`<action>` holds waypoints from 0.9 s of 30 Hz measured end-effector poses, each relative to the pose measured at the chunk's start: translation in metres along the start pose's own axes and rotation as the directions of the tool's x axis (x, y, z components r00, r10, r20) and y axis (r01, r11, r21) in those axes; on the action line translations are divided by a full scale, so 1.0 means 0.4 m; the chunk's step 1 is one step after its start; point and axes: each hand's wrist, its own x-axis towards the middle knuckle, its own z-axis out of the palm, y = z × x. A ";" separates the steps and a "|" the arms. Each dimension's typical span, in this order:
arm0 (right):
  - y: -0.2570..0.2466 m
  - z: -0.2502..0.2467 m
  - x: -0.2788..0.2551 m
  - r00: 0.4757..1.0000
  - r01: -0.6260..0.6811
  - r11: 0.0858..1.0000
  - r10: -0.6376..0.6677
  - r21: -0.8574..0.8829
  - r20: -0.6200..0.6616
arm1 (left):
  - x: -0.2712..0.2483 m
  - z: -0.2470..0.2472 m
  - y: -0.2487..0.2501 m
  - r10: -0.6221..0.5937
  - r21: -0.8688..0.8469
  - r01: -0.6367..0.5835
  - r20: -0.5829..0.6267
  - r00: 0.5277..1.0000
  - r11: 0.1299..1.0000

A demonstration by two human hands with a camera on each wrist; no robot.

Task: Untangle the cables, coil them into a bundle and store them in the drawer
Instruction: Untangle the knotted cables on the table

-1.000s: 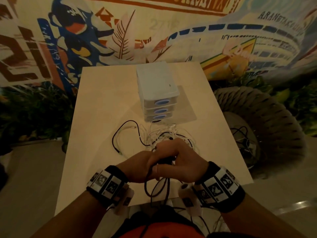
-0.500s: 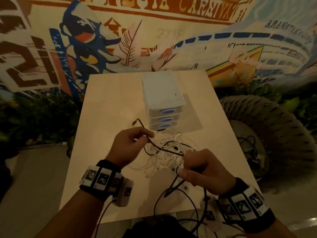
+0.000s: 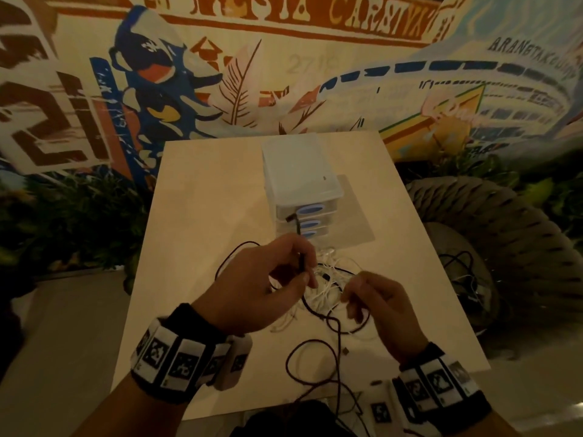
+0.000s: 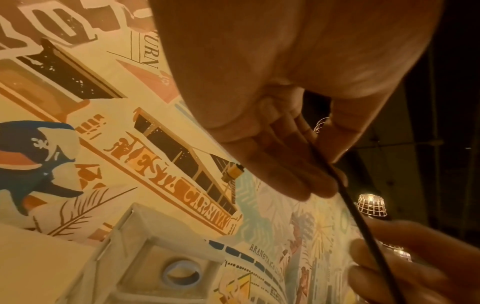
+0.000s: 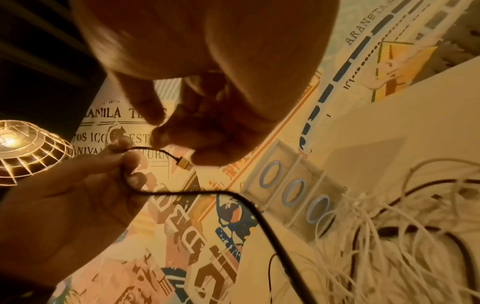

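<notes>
1. My left hand is raised over the bench, its fingers pinching the black cable near one end.
2. The cable's plug end sticks up past that hand, in front of the drawer unit's fronts in the head view. I can't tell whether it touches them.
3. The right wrist view shows the same end: a short curl of cable with a small gold-coloured connector, held by the left hand just beside my right fingertips.
4. My right hand is near the left one, a bit lower and closer to me. Its fingers are curled, thumb close to the index finger. Whether they actually grip the cable, I can't tell.
5. From the left hand the black cable drops, loops under the right hand, then trails in loose loops over the near bench edge.
6. The white cables lie in a tangled pile on the bench between and beyond my hands, with more dark cable running through it.
7. The drawer unit stands mid-bench just behind the pile: three stacked drawers with blue oval handles, all closed.
8. The woven basket to the right of the bench holds more dark cables.
</notes>
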 end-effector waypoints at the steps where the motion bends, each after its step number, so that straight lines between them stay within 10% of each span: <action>1: -0.009 0.001 0.016 0.998 0.008 1.000 -0.009 -0.017 -0.062 | -0.004 0.001 0.007 0.016 0.001 -0.016 0.058 0.998 1.000; 9: -0.139 0.070 0.097 0.957 0.097 0.982 -0.047 -0.163 0.286 | -0.032 0.061 0.018 0.090 0.144 -0.150 0.360 0.929 0.978; 14: -0.124 0.088 0.072 0.980 0.000 0.996 -0.019 0.092 0.200 | -0.062 0.048 -0.019 0.028 0.191 -0.104 0.364 0.931 0.976; 19: -0.088 0.094 0.057 0.997 -0.022 0.980 0.007 0.200 0.076 | -0.092 -0.001 -0.056 -0.305 -0.030 0.309 0.093 0.948 0.951; 27: -0.049 0.166 0.026 0.986 -0.014 0.998 0.005 0.054 0.165 | -0.036 0.045 -0.050 -0.217 -0.001 0.219 -0.143 0.966 0.976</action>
